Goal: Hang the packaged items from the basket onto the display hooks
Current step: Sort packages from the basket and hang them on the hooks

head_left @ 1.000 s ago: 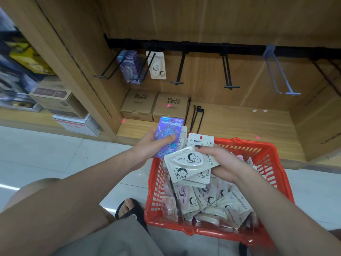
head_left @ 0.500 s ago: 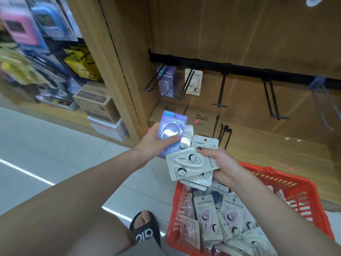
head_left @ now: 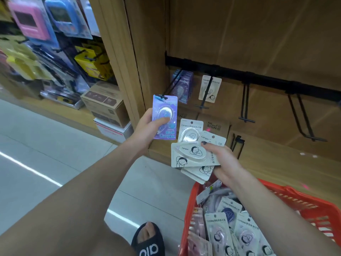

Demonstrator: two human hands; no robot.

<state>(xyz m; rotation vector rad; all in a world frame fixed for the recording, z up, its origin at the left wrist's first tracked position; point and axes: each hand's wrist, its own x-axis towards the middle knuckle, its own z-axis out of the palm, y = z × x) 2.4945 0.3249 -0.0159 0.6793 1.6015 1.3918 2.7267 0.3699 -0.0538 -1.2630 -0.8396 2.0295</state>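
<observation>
On the far left, another display section holds blurred pink, blue and yellow packages (head_left: 46, 21), with cardboard boxes (head_left: 105, 104) on the low shelf below them. Next comes the left hand (head_left: 147, 126). It grips one purple packaged item (head_left: 164, 120) upright, thumb across its front and fingers behind, and the top edge of the card is just at the tip of the leftmost display hook (head_left: 171, 85). This hook already carries some purple packages (head_left: 183, 87) near the black rail (head_left: 258, 78). The hook beside it holds one white package (head_left: 210, 88). To the right of the purple item, the right hand (head_left: 223, 161) holds a fanned stack of white packaged items (head_left: 191, 154), thumb on top and fingers curled below. Further right two black hooks (head_left: 246, 104) hang with nothing on them. At the bottom right stands the red basket (head_left: 304, 206), with many more packages inside.

I judge that the step in hand is to hang the purple item with its own kind. The next move needs the hole at the top of the card to meet the hook tip, then a push toward the rail. Whether the tip is already in the hole, I cannot tell. The task looks to be at an early stage.
</observation>
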